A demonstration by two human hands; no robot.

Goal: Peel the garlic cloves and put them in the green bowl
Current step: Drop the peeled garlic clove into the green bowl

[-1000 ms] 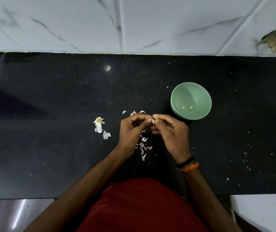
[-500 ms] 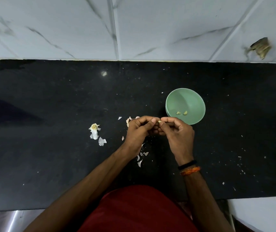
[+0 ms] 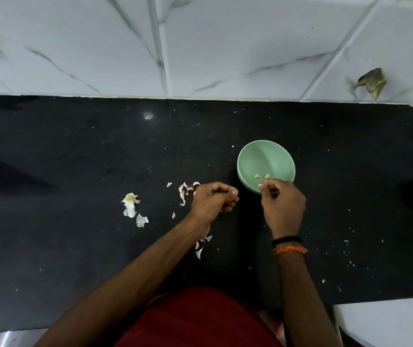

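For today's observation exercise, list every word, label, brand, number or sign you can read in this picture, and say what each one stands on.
No readable text appears anywhere in this view.
The green bowl is plain, with no brand or label.
The black counter bears only specks and garlic skins.
The wall tiles show grey veining, not writing.
The black band and orange thread on the right wrist carry no lettering.

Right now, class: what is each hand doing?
Left hand: curled; any contents hidden.
Right hand: over the green bowl, fingertips pinched; whether it holds a clove cannot be told.
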